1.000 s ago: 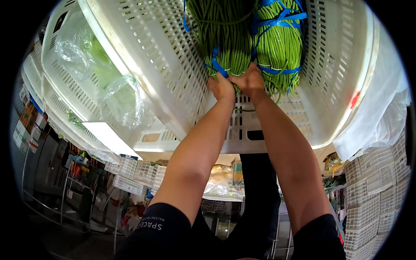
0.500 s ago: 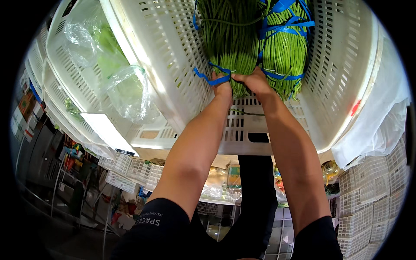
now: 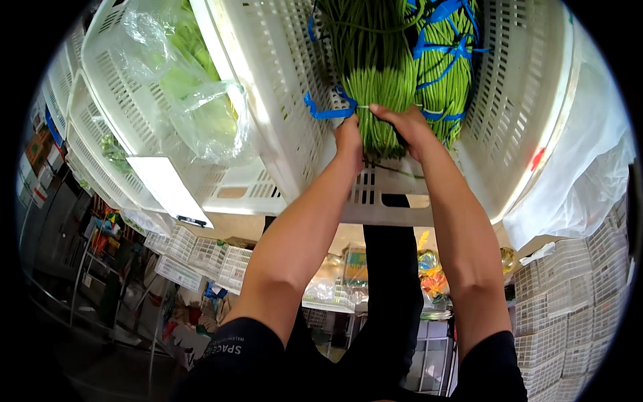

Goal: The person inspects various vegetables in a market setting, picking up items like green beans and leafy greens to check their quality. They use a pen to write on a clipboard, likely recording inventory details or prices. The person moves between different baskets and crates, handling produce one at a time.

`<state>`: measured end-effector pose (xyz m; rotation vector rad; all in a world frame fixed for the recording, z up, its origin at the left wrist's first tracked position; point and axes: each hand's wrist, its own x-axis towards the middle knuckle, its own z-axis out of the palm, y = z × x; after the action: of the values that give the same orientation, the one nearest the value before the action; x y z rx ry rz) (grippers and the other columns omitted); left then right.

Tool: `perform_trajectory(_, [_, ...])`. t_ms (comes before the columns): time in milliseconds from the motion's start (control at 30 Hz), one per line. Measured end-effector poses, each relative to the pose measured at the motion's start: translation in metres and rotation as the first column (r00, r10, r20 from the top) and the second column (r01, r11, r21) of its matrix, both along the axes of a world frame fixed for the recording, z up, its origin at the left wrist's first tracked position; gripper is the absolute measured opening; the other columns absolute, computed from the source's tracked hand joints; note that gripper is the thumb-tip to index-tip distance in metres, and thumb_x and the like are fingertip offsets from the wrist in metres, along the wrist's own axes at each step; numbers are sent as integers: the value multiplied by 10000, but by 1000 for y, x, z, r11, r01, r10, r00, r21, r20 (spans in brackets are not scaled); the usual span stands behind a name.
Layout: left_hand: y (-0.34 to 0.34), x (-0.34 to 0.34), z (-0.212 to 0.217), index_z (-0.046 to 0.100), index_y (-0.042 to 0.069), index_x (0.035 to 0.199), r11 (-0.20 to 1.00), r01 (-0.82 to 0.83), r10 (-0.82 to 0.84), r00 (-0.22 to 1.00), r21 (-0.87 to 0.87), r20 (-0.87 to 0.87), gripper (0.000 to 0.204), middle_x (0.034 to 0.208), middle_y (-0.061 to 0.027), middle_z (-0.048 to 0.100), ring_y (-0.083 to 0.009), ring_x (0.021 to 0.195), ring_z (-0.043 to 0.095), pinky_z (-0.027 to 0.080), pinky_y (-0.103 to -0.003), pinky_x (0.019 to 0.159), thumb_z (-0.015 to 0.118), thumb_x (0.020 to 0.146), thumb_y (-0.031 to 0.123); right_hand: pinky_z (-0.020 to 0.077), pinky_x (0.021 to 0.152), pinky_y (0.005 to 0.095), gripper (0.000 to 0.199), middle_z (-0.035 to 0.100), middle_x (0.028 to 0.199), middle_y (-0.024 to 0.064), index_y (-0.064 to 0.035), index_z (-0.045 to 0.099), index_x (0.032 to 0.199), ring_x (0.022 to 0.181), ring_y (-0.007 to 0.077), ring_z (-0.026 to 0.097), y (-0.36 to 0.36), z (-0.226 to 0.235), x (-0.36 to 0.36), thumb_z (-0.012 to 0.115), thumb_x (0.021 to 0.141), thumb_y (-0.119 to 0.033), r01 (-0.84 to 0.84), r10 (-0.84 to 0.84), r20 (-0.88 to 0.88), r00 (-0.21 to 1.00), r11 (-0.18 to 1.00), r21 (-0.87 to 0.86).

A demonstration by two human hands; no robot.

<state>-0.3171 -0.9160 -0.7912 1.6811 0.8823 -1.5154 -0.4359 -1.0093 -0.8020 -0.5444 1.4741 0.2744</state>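
White slatted plastic crates fill the view, with more stacked in a cluttered storeroom behind. In the big crate (image 3: 509, 134) lie two bundles of long green beans tied with blue ribbon (image 3: 325, 110). The left hand (image 3: 348, 137) and right hand (image 3: 402, 124) both grip the near end of the left bundle (image 3: 375, 74), fingers closed around it. The second bundle (image 3: 449, 67) lies just beside it. A neighbouring crate (image 3: 114, 100) holds bagged leafy greens (image 3: 194, 87).
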Motion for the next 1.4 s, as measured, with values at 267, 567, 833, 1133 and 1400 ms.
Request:
perform_trajectory(267, [2,0,11,599,15,1153,809,-156,125,988,-567,-93,424,1083,-110,666,-216,970,649,525,-370,881,383,972,332,506,950,322,756,625,1271,138,26,489,1358,1122,226,624,-32,44,-2,810,816,-392,43,-69,265,962,994,102])
perform_trajectory(567, [-27,-8,43,537,24,1315,890,63,-42,998,-451,56,600,1273,-89,587,-202,1164,548,387,-337,1049,505,973,516,521,953,398,776,619,1269,157,5,485,1378,1119,265,626,-12,33,-35,729,859,-518,378,-436,225,871,889,260])
perform_trajectory(833, [-49,4,52,573,-6,1271,791,383,-297,922,-477,248,569,1250,-153,613,-222,1150,584,432,-347,993,640,893,414,446,1057,398,922,530,1406,163,-3,398,1463,1271,276,532,-26,44,-64,692,840,-616,280,-300,219,928,953,119])
perform_trajectory(1133, [-55,34,68,380,-41,1381,911,167,-195,980,-377,-36,863,1257,-200,585,-285,1133,604,500,-401,941,823,748,342,263,1182,391,1239,304,1531,332,125,252,1492,1461,357,294,-58,91,-25,523,776,-850,-602,617,31,787,778,-180])
perform_trajectory(1400, [-62,53,88,552,45,1259,941,4,-126,932,-338,-339,535,1137,-129,655,-265,995,673,575,-429,834,732,842,327,321,1146,413,1090,427,1493,251,33,416,1463,1409,336,392,-97,153,-3,423,827,-852,-676,686,139,714,727,-119])
